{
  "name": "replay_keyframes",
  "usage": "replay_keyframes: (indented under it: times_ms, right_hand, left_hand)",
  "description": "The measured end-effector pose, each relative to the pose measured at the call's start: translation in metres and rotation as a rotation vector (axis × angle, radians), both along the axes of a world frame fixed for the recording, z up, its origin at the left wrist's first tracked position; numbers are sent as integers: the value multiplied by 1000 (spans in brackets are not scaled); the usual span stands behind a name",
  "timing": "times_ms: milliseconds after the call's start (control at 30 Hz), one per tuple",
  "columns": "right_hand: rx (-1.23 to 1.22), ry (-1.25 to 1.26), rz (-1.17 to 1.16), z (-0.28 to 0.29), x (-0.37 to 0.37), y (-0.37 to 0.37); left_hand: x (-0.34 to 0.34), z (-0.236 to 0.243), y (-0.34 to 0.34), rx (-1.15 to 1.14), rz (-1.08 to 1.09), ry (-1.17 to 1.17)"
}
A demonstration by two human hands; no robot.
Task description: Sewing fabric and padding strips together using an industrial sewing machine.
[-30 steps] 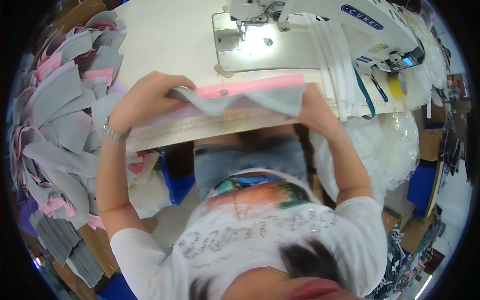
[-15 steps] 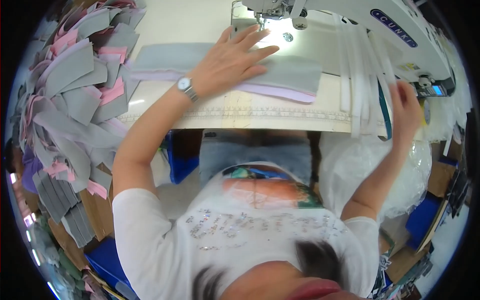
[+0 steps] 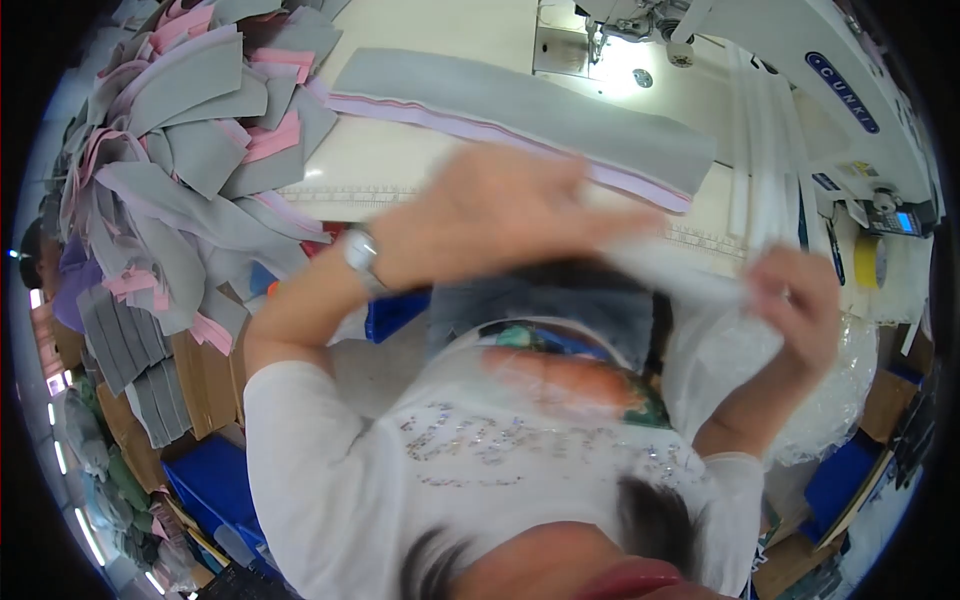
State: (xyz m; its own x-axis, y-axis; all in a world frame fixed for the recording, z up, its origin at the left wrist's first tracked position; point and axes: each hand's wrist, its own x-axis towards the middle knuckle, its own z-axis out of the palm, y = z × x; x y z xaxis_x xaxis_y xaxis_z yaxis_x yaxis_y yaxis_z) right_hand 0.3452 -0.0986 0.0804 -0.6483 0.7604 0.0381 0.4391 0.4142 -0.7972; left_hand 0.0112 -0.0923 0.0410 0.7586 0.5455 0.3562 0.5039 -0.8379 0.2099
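A long grey fabric piece [image 3: 520, 105] with a lilac lower edge lies flat on the sewing table, below the sewing machine's needle area [image 3: 600, 45]. My left hand [image 3: 510, 205], with a watch at the wrist, hovers over the table's near edge, off the fabric. Motion smears its fingers. At the right, my right hand [image 3: 800, 300] is closed in a pinch on a white strip [image 3: 685, 272]. Blurred, the strip stretches from there toward my left fingers; whether they grip its other end is unclear.
Grey and pink fabric pieces [image 3: 200, 130] are heaped at the left. More white strips [image 3: 765, 140] hang beside the machine arm [image 3: 800, 50]. A yellow tape roll [image 3: 870, 262] sits at the far right, above a clear plastic bag [image 3: 830, 400]. Blue bins [image 3: 215, 490] stand below.
My left hand has lifted off the fabric and come nearer my body. My right hand has drawn a white strip away from the hanging bunch. The whole view has shifted somewhat.
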Motion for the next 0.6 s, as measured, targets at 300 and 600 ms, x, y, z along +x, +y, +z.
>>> replay_keyframes:
  times_ms: [300, 600]
  right_hand:
    - [121, -163, -328, -85, -100, 65]
    - [82, -285, -388, -84, -102, 63]
  left_hand:
    - [-92, -40, 65, 178, 314, 210]
    - [5, -23, 57, 214, 180, 60]
